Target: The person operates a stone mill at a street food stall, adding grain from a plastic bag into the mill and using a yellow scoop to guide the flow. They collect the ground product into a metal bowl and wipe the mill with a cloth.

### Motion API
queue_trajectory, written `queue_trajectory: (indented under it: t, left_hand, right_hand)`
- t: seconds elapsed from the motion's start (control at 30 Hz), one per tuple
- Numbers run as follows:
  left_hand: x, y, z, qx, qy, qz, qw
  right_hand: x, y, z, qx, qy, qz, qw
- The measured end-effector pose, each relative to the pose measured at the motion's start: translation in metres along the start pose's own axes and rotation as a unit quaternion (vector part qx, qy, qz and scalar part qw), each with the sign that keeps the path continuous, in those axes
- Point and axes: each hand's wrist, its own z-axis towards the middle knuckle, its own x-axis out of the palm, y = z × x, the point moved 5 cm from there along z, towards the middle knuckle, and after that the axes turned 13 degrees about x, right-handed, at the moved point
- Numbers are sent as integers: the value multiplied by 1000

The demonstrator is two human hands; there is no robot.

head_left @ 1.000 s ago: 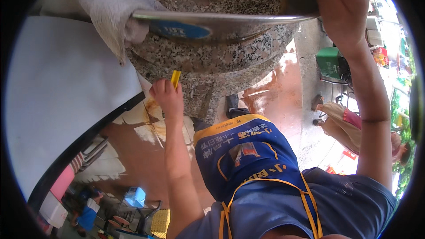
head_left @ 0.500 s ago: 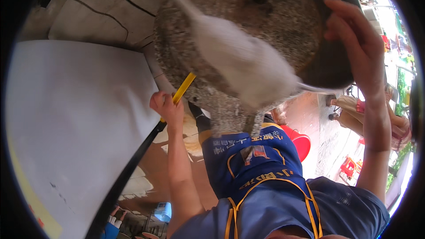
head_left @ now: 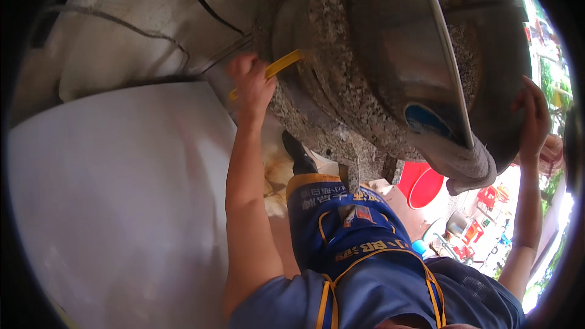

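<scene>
My left hand (head_left: 251, 85) is closed around a yellow strip-shaped handle (head_left: 285, 63), whose end sticks out beside a speckled, stone-like drum (head_left: 332, 67). A wide dark metal pan (head_left: 506, 42) sits on the drum. Across it stands a metal sheet (head_left: 396, 42) with a straight pale edge and a blue oval patch. A greyish-white cloth (head_left: 460, 164) is draped at the lower end of that edge. Beside the pan's right rim is my right hand (head_left: 535, 119), fingers partly stretched; nothing shows in it, and whether it touches the rim I cannot tell.
A large white panel (head_left: 122, 201) fills the left side. Dark cables (head_left: 207, 0) run along the wall behind. Low on the right stand a red bucket (head_left: 425, 187) and red stools (head_left: 472, 231). The drum's stubby legs (head_left: 350, 167) are close to my blue apron (head_left: 365, 225).
The view has shifted, with the drum now further right. The cloth and pale edge have swung from slanting across the pan to nearly upright. Both hands appear further from each other.
</scene>
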Motion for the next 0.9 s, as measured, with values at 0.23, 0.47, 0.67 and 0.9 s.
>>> queue_trajectory:
  t: [0.23, 0.47, 0.67, 0.9]
  left_hand:
    - [-1, 49, -29, 76, -26, -30, 996]
    - [57, 98, -4, -81, -3, -195, 977]
    - [-3, 87, -14, 85, 55, 11, 995]
    - [9, 21, -5, -51, 85, -51, 994]
  right_hand:
    - [19, 28, -8, 53, 22, 86, 995]
    - [21, 39, 2, -18, 0, 97, 995]
    - [13, 33, -2, -29, -26, 100, 994]
    - [14, 39, 12, -112, -42, 23, 993]
